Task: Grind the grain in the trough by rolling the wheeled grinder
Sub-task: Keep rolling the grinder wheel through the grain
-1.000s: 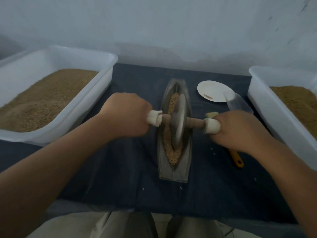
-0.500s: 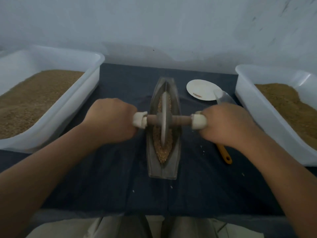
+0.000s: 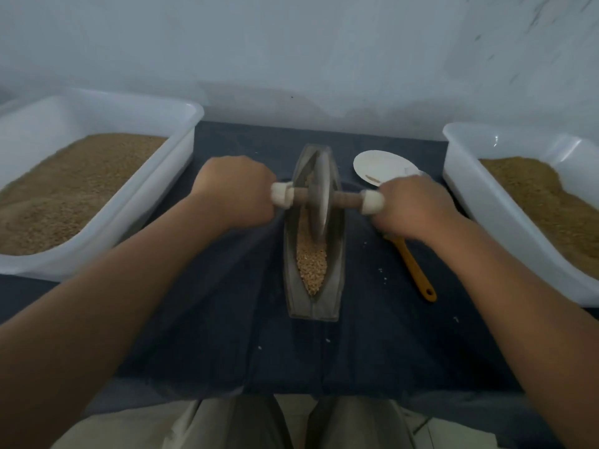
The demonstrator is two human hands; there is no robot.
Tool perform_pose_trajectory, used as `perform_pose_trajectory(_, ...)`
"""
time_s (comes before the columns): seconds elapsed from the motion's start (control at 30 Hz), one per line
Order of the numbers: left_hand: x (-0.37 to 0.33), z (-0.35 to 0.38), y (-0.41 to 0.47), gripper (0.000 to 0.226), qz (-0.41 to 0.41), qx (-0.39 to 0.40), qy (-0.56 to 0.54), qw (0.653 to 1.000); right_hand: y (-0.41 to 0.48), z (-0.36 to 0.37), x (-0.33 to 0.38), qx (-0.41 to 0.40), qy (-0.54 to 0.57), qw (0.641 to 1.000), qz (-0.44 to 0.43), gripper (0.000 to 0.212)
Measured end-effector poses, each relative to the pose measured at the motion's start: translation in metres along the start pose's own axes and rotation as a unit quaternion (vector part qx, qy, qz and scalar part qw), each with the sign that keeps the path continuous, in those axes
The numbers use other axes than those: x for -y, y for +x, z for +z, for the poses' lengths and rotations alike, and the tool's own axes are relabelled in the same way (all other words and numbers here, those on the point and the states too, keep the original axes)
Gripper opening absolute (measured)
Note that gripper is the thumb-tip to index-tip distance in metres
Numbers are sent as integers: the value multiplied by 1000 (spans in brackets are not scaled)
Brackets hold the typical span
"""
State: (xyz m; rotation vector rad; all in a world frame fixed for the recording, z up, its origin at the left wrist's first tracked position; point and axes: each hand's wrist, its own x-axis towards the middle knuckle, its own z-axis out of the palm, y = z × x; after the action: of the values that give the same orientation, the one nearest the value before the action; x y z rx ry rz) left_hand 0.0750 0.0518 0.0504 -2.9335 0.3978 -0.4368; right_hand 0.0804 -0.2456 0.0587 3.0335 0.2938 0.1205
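A narrow boat-shaped metal trough [image 3: 335,270] lies lengthwise on the dark blue cloth, holding brown grain [image 3: 311,264] in its near half. The wheeled grinder [image 3: 319,199], a grey disc on a wooden axle with white end caps, stands in the far half of the trough. My left hand [image 3: 235,189] grips the left end of the axle and my right hand [image 3: 413,207] grips the right end. The grain under the disc is hidden.
A white tub [image 3: 155,192] of brown grain stands at the left and another white tub [image 3: 479,202] of it at the right. A white dish [image 3: 379,165] sits behind my right hand. An orange-handled tool [image 3: 416,273] lies right of the trough. Loose grains dot the cloth.
The grinder has rolled away from me, from the trough's middle to its far half, with both hands moving along. More grain now shows in the near half.
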Motion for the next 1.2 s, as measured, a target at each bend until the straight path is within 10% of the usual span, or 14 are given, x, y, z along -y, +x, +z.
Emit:
perform_pose_trajectory(0.43,6,9,33,28,-34,28,-21,999,25,6,5,-92,-2,996,21,17)
perform_pose_trajectory(0.83,12,1,-52,38,83,-73,36,993,-57,-6,-4,66,65,994,-59,25)
perform_pose_trajectory(1.0,6,11,16,24,-24,27,-22,999,3,8,6,-89,-15,996,25,20)
perform_pose_trajectory(1.2,5,10,15,25,-7,19,-2,1000,4,8,3,-62,-4,998,23,22)
